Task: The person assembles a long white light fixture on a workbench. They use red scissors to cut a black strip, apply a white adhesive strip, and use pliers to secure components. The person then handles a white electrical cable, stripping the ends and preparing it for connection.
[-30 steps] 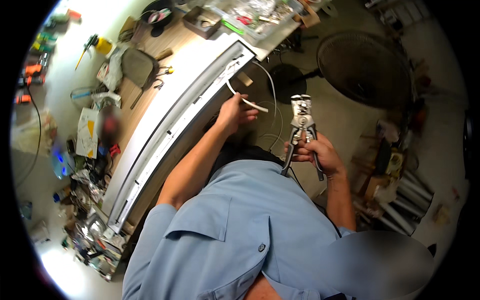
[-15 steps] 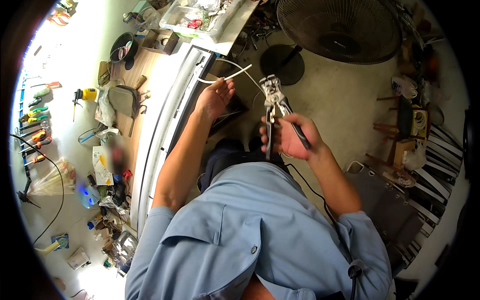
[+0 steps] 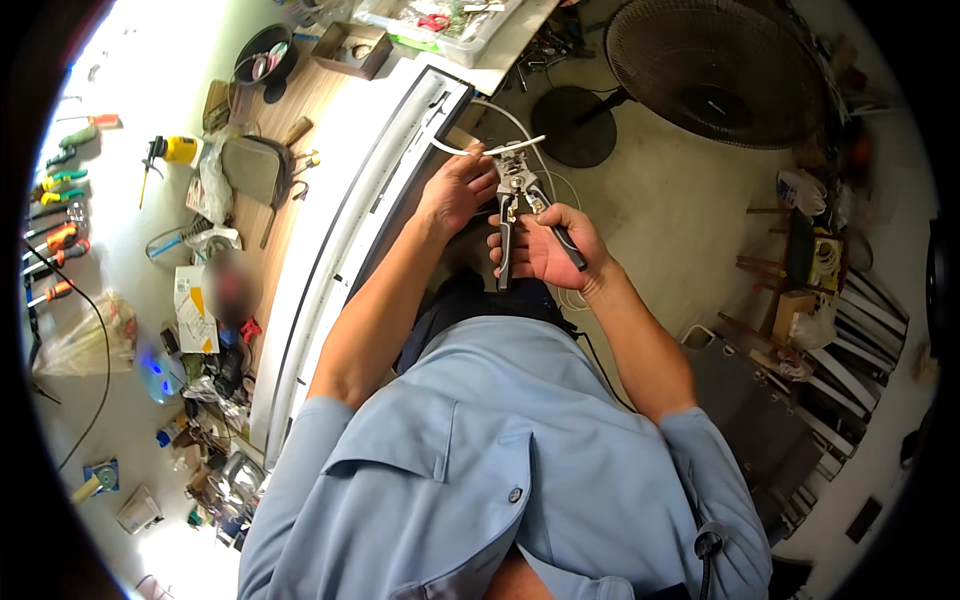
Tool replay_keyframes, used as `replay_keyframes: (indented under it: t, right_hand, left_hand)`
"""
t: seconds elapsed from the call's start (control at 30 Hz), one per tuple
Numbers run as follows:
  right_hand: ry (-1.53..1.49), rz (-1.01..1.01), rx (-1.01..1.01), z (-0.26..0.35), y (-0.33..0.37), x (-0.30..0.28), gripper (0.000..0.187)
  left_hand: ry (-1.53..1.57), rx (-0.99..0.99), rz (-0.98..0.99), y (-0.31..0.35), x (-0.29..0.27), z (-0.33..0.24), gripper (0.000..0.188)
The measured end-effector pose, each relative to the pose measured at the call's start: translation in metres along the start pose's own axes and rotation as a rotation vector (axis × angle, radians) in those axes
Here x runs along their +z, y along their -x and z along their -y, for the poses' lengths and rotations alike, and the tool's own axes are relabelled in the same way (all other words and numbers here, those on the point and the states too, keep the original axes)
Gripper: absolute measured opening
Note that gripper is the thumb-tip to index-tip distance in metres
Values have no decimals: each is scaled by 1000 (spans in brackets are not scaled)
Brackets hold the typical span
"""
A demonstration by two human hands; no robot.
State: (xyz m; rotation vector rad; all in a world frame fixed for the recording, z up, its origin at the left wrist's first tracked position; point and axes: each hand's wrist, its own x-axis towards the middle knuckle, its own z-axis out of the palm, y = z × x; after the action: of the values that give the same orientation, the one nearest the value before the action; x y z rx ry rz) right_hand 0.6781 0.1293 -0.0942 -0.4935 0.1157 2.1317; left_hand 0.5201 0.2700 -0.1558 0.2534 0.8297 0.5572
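Note:
My left hand (image 3: 458,190) is closed on a white cable (image 3: 519,145), whose end sticks out to the right past the fingers. In my right hand (image 3: 560,247) is a wire stripper (image 3: 517,184) with a silver head and black-and-grey handles, held with the handles spread apart. Its jaws are up against the cable, just right of my left fingertips; whether the cable lies between them I cannot tell. Left of my left hand runs a long white light fixture (image 3: 352,230) with black edges, and the cable loops near its far end.
A pedestal fan (image 3: 715,75) on a round base stands at the far right. Left, the wooden workbench (image 3: 330,88) carries a black bowl (image 3: 266,58), a pouch (image 3: 250,170) and a plastic bin (image 3: 455,45). A wooden chair (image 3: 790,245) and dark grey panels (image 3: 735,405) are at right.
The wire stripper has moved left, up to the cable. My left hand still holds the cable. The whole view has shifted, with the fan and bench now further right.

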Motion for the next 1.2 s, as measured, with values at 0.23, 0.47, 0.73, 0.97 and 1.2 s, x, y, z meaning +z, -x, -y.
replay_keyframes:
  t: [0.23,0.47,0.73,0.97,1.2]
  right_hand:
    - [132,-81,60,-20,-12,12,50]
    - [-144,-147,90,-55,-17,4,64]
    - [-80,-165,30,-95,-34,3,56]
    - [155,-455,-101,-116,-57,0,33]
    - [85,-283,-196,-106,-53,6,42]
  left_hand:
    - [81,161,-10,-3,-30,19,14]
    - [98,194,-71,8,-38,19,15]
    - [1,158,-38,14,-56,14,13]
    - [6,166,9,11,-56,16,13]
    - [19,131,-2,15,-35,-1,15]
